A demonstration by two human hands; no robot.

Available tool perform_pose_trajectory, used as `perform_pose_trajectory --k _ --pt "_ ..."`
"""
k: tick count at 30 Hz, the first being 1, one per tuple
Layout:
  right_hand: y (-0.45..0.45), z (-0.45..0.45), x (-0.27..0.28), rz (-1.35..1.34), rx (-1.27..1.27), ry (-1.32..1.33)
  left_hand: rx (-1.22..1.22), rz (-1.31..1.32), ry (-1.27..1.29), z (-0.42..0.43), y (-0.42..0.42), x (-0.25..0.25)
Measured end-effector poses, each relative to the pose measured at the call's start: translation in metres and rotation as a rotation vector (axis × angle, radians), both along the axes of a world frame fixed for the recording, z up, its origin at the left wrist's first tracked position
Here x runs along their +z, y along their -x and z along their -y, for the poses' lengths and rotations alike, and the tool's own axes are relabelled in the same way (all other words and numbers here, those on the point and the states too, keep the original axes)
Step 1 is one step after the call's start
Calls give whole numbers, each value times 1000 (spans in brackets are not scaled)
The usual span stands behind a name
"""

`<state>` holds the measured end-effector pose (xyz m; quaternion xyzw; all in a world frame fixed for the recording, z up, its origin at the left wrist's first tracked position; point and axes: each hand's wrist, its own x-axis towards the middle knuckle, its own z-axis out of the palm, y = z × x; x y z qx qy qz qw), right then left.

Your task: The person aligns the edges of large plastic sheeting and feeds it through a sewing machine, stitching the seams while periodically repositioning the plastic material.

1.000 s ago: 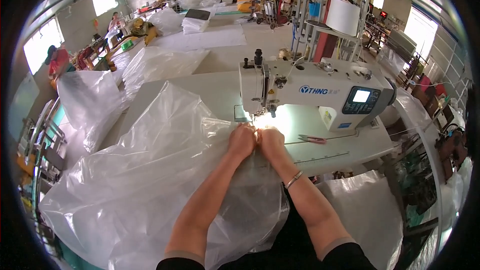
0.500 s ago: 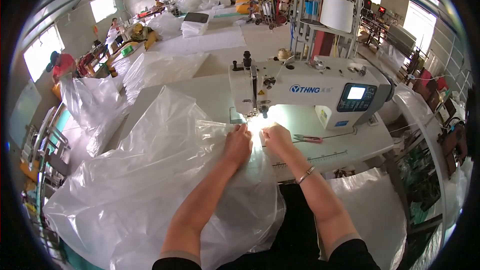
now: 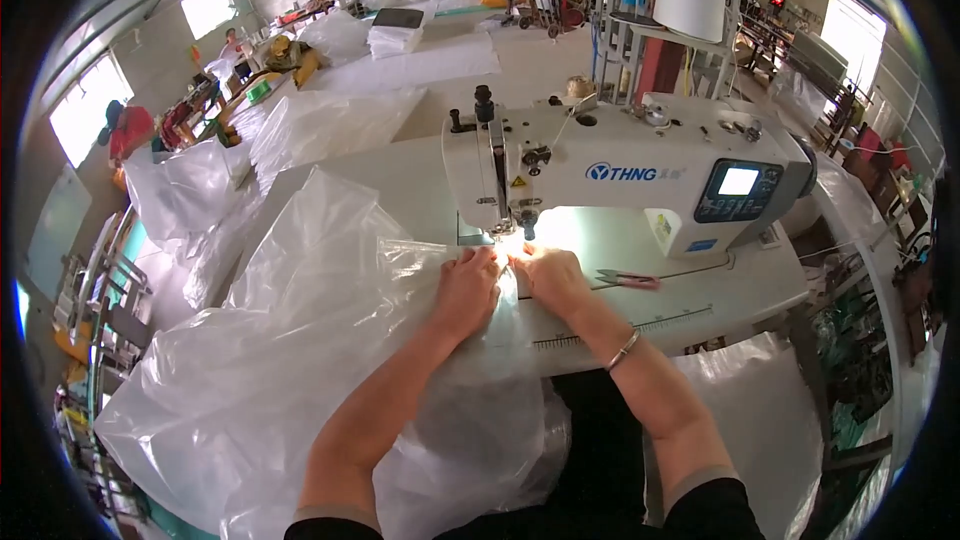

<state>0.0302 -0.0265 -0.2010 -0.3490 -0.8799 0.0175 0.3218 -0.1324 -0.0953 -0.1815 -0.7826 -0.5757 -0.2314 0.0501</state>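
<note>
head view, seen from beside the bench: a clear plastic film (image 3: 270, 340) covers the left part of the surface (image 3: 760, 285) and spills past the front edge, creased throughout, one narrow folded strip lying up against the left hand (image 3: 466, 290). that hand sits on the film, just short of the needle; its fingers are bent and close together, though i cannot tell whether they are clamped on the film. the right hand (image 3: 550, 278) is just beside it, near the same spot, fingers curled with their tips lost in the lamp's glare; their grip cannot be told either. a metal bracelet (image 3: 624, 350) is worn on the right wrist.

the white sewing machine (image 3: 610, 175) stands toward the back edge of the surface, its display (image 3: 738, 180) lit. a pair of snips (image 3: 628, 280) lies between the machine and the front edge, right of both hands. a ruler scale (image 3: 625, 327) runs along the front edge. behind the machine, a white thread cone (image 3: 690, 2) stands on a rack; a co-worker in red (image 3: 130, 130) is well apart, beyond the left edge
</note>
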Motion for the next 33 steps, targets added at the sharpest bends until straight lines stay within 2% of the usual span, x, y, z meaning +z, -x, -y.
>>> perform_pose_trajectory --k 3,5,6,8,9,13,15,18,21,25,27,28,30,33 --pt "1 -5 -3 75 34 -84 -89 11 -3 -9 18 -1" --pt "6 -2 7 191 50 30 -229 1 59 -14 33 10" --pt "9 1 8 195 54 27 -225 5 56 -22 41 9" --pt "14 10 3 189 -1 134 -492 390 316 -47 60 -4" --pt "17 13 3 165 -5 148 -603 111 52 -60 69 -10" --pt "21 19 7 191 -21 177 -668 153 131 -70 76 -5" --pt "21 20 6 121 -10 159 -718 175 181 -75 78 -5" --pt "20 23 12 124 -33 182 -724 74 146 -79 82 -3" --pt "20 25 15 71 -30 200 -736 165 242 -84 84 -9" --pt "21 25 16 84 -43 243 -711 128 248 -76 78 -4" --pt "20 22 4 -89 -55 90 -531 121 80 -55 65 -1" --pt "20 24 7 -95 -53 92 -529 114 83 -46 60 0" --pt "18 23 16 -189 -109 303 -298 110 72 -33 49 2" --pt "19 18 9 -191 -119 297 -243 131 46 -24 36 7"
